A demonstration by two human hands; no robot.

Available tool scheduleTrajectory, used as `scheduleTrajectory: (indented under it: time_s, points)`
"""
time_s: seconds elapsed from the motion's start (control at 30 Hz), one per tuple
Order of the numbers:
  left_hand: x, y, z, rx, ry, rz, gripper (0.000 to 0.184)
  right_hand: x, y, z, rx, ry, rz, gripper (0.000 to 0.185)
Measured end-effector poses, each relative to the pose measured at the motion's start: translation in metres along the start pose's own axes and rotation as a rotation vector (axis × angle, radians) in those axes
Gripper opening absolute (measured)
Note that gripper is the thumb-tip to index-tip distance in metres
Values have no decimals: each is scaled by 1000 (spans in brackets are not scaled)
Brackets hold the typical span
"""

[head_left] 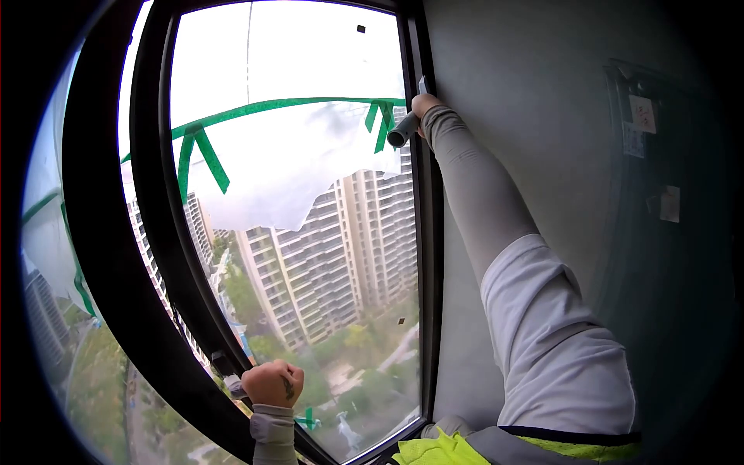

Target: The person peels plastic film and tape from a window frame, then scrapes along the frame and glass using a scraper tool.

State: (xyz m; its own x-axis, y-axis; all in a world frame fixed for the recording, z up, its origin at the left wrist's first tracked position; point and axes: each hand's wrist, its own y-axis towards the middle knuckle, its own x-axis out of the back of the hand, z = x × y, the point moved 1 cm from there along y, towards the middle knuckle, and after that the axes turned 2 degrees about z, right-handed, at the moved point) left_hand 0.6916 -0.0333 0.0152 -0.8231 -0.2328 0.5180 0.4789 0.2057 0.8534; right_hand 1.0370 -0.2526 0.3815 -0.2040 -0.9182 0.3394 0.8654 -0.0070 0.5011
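Observation:
High on the right side of the window frame [423, 178], my right hand [425, 104] is closed around a tool with a thick round grey handle [401, 132]. A narrow, flat, light piece [422, 84] shows above that hand, beside the dark frame; its tip is hard to make out. Down at the lower left, my left hand [273, 383] makes a fist around a window handle [234, 384] that looks pale and wrapped. My fingers hide most of that handle. The window pane [364, 341] lies between my two hands.
Torn white film [271, 178] hangs on the glass from green tape [263, 106]. A thick dark post [97, 225] stands left of the sash, with more glass beyond. A grey wall [527, 101] on the right carries paper labels [642, 115]. Tall buildings [333, 240] show far below outside.

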Motion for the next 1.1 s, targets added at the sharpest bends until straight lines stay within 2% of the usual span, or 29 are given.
scheduleTrajectory:
  time_s: [0.13, 0.17, 0.27, 0.3, 0.4, 0.53, 0.9, 1.07, 1.1]
  points:
    - [-1, -1, 0, 1, 7, 3, 15, 10, -8, 20, -7, 16, -28, 34]
    - [0, -1, 0, 1, -3, -8, 15, 16, -16, 28, -130, 331, 6, 27]
    - [-1, 0, -1, 0, 13, -3, 15, 11, -18, 21, -221, 467, 35, 25]
    - [1, 0, -1, -6, 11, -1, 15, -1, -3, 9, -77, 213, 23, 27]
    - [1, -2, -1, -12, -30, -7, 15, -3, -4, 1, 103, -29, 2, 33]
    - [1, 1, -2, 16, -12, 4, 14, 5, 2, 12, -4, 18, 10, 36]
    - [7, 3, -4, 0, 20, 32, 15, 25, -25, 39, -62, 296, 23, 29]
    - [1, 0, 1, 20, -38, 43, 16, 21, 2, 47, -45, 14, 22, 27]
    - [-1, 0, 2, 15, -48, 50, 16, 23, 1, 50, -70, 62, -4, 27]
